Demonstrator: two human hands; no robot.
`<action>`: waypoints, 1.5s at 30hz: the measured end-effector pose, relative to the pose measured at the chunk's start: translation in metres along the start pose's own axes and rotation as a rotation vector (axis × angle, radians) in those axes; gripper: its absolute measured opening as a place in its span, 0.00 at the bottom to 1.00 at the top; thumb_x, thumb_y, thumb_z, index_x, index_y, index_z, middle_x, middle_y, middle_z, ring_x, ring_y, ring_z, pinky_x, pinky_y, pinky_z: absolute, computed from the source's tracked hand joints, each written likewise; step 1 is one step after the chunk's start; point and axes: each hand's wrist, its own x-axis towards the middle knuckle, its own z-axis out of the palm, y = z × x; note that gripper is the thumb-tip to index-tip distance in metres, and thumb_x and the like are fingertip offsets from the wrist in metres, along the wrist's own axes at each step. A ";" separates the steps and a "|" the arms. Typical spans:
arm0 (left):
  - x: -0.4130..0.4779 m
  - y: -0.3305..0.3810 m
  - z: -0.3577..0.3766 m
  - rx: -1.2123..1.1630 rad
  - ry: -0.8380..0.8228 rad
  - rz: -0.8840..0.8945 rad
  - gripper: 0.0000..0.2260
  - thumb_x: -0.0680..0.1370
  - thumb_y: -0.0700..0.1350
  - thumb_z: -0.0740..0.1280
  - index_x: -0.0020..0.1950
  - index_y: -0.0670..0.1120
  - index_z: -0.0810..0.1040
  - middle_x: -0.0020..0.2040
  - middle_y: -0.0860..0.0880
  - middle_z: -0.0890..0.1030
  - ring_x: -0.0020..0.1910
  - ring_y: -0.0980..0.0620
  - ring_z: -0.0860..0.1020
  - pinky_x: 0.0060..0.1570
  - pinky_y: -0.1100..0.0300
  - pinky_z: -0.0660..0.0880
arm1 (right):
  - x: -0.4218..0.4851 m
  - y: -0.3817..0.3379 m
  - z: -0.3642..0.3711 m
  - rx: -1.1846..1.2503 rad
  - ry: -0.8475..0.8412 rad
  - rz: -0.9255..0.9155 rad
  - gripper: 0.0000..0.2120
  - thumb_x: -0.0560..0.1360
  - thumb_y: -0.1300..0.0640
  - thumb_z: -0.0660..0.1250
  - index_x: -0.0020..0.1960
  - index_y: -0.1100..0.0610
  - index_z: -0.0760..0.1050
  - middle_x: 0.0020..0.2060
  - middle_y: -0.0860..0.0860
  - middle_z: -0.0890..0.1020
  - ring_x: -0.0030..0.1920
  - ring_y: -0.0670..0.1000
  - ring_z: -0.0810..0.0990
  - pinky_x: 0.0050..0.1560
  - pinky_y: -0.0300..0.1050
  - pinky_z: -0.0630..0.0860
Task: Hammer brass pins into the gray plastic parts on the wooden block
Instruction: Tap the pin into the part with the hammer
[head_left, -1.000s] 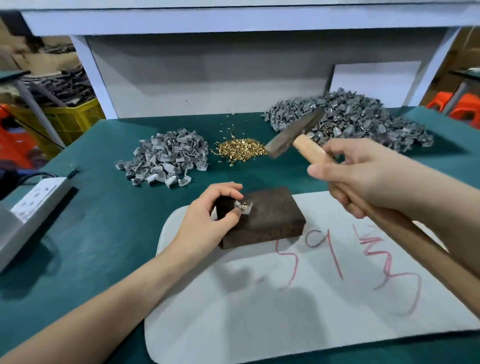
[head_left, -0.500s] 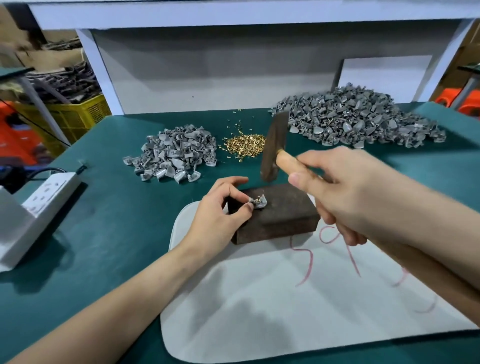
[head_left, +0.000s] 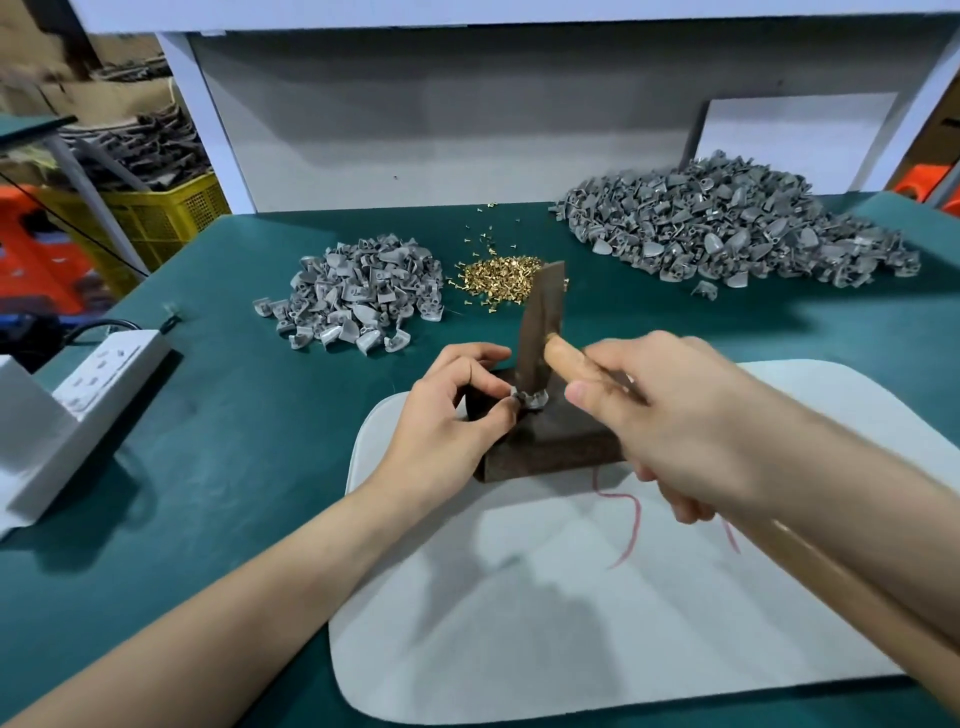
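Observation:
A dark wooden block (head_left: 550, 447) lies on a white mat (head_left: 597, 597). On its top sits one gray plastic part (head_left: 532, 401), pinched by the thumb and forefinger of my left hand (head_left: 447, 415). My right hand (head_left: 670, 421) grips the wooden handle of a hammer. The hammer's metal head (head_left: 540, 327) stands upright with its lower face down on the gray part. The pin under it is hidden. A small heap of brass pins (head_left: 498, 278) lies behind the block.
A small pile of gray parts (head_left: 358, 299) lies at the back left, a large pile (head_left: 727, 228) at the back right. A white power strip (head_left: 98, 374) sits at the left edge of the green table. A white panel closes the back.
The hammer swung down from a raised, tilted position to meet the gray part on the block. My left hand kept holding the part.

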 end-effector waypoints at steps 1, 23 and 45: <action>0.000 0.000 0.000 -0.007 -0.002 0.006 0.13 0.73 0.30 0.69 0.37 0.46 0.75 0.57 0.51 0.76 0.61 0.55 0.75 0.65 0.59 0.68 | 0.000 0.000 0.004 -0.017 -0.027 0.016 0.13 0.80 0.52 0.57 0.39 0.55 0.68 0.28 0.56 0.73 0.15 0.53 0.72 0.16 0.40 0.68; 0.000 0.002 0.000 0.054 0.004 0.051 0.12 0.74 0.32 0.70 0.37 0.49 0.75 0.58 0.55 0.76 0.60 0.60 0.76 0.62 0.64 0.69 | -0.002 -0.006 -0.009 -0.031 0.111 -0.034 0.12 0.79 0.51 0.58 0.42 0.57 0.71 0.25 0.53 0.72 0.14 0.52 0.71 0.15 0.38 0.66; -0.001 0.002 0.001 0.048 -0.002 0.044 0.10 0.74 0.32 0.70 0.39 0.47 0.76 0.57 0.56 0.76 0.59 0.59 0.76 0.61 0.65 0.69 | 0.001 -0.007 -0.011 -0.029 0.065 -0.036 0.13 0.79 0.49 0.57 0.47 0.57 0.74 0.23 0.52 0.72 0.13 0.53 0.71 0.15 0.39 0.66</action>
